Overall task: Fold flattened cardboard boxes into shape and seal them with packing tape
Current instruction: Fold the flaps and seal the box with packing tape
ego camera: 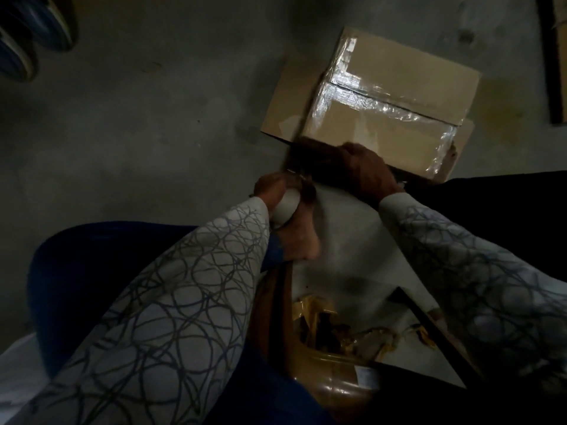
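Box (pixel 389 96): on the floor (pixel 138 124), ahead of me and slightly to my right. Top face up. Shiny tape already runs along the centre seam and down both short ends.

Left hand (pixel 273 191): grip closed round the tape roll (pixel 285 208), fingers wrapped over the pale core. The roll sits just off the box's near-left corner. A tape strand between roll and box is too blurred to confirm.

Right hand (pixel 368 176): lies over the near edge of the box, knuckles up, touching the cardboard. I cannot tell whether the grip pinches the edge or only presses on it; the fingertips are hidden and the frame is dark.

Key relation: the box's long axis runs left to right across my front, parallel to the taped seam. The near long edge lies between my two hands, roll at its left end and steadying hand toward the middle. The right hand is nearer the box; the left is beside it, not on it.

Judgement: the near edge looks untaped, so the next pull likely runs rightward along it, with the right hand giving way.

Shoes (pixel 27 41) stand well apart, far left.
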Demonstrator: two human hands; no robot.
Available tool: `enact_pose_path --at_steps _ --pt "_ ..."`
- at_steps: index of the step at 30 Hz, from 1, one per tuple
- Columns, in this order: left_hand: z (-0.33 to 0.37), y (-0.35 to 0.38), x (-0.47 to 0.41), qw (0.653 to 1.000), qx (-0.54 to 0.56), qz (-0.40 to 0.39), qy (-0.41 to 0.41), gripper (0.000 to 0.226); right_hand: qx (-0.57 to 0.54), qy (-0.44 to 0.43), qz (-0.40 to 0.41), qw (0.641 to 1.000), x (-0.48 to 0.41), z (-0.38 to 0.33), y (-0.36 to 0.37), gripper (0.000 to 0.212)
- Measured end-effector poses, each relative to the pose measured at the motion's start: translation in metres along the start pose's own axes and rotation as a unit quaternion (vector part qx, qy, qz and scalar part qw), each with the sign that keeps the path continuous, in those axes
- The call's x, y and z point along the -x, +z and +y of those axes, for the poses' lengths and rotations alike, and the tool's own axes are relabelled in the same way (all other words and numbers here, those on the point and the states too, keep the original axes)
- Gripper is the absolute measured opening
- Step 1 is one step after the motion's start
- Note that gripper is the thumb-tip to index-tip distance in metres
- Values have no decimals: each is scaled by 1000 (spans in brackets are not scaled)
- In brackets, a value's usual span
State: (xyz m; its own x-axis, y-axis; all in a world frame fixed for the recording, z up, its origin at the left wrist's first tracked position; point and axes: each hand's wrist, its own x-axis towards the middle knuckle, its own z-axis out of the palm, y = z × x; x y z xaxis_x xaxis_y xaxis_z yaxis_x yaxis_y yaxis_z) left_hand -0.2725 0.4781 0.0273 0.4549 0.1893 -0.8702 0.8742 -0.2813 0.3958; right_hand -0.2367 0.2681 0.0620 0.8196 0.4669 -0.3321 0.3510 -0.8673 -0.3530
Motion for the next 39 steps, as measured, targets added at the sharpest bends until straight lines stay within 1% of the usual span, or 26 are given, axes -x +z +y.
enact_pose_path --at_steps 1,2,4,5,7,8,9,10,11,12,13,14,16,18,19,20,21,23,25,28,31,32,33,35,37,39 --pt "0 2 0 999 29 18 -4 38 -4 -46 38 998 -9 -1 4 47" --pt "0 4 -1 998 61 31 -14 35 10 -81 44 996 -19 -7 5 52" --pt "2 5 -5 993 107 44 -32 33 47 -123 -13 991 -38 -18 7 55" --pt "4 4 -5 992 109 47 -33 29 66 -121 -43 989 -46 -21 9 56" --pt "6 -1 -4 994 92 48 -25 24 55 -61 -92 992 -52 -24 8 59" --pt "8 -3 -1 995 93 44 -19 27 3 -19 -103 995 -49 -30 1 59" --pt "8 -5 5 995 95 39 -12 34 -83 22 -84 993 -44 -35 -5 56" --pt "12 -6 15 995 93 32 -8 38 -182 79 -38 979 -33 -44 -17 47" --pt "16 -6 24 995 93 26 -18 39 -256 131 26 957 -21 -52 -25 35" --pt "24 -3 35 995 95 9 -33 35 -314 194 100 924 -5 -56 -32 27" --pt "34 2 47 994 97 -17 -47 29 -356 254 164 884 15 -57 -33 24" --pt "47 9 61 993 96 -42 -56 23 -396 308 209 839 35 -60 -33 24" --pt "68 33 83 991 87 -94 -48 18 -473 394 259 744 73 -60 -28 24" --pt "81 65 99 988 76 -137 -11 24 -531 457 272 660 103 -54 -25 21" --pt "86 81 102 988 55 -140 25 30 -542 471 287 634 115 -49 -23 16" --pt "91 96 104 989 20 -133 69 32 -547 475 310 616 125 -42 -23 10" --pt "97 111 103 985 -21 -123 118 30 -545 470 336 608 133 -33 -25 8" --pt "113 136 99 966 -109 -117 205 21 -531 461 379 601 141 -10 -27 8" --pt "134 158 95 948 -153 -100 260 19 -522 456 393 604 141 15 -34 12" --pt "167 194 92 945 -133 -87 286 17 -487 470 424 602 131 54 -49 32" --pt "197 228 81 948 -117 -79 285 8 -470 495 444 581 112 85 -59 35" --pt "207 236 74 952 -111 -74 277 7 -456 501 447 584 104 94 -60 39" --pt "215 242 68 956 -102 -70 267 5 -441 504 442 597 97 103 -60 42" --pt "229 250 55 960 -90 -68 258 5 -421 510 419 623 84 123 -56 38" --pt "240 256 43 961 -76 -65 258 8 -402 508 389 655 76 140 -54 27" --pt "251 262 31 962 -67 -39 262 11 -375 498 382 682 69 150 -52 18"
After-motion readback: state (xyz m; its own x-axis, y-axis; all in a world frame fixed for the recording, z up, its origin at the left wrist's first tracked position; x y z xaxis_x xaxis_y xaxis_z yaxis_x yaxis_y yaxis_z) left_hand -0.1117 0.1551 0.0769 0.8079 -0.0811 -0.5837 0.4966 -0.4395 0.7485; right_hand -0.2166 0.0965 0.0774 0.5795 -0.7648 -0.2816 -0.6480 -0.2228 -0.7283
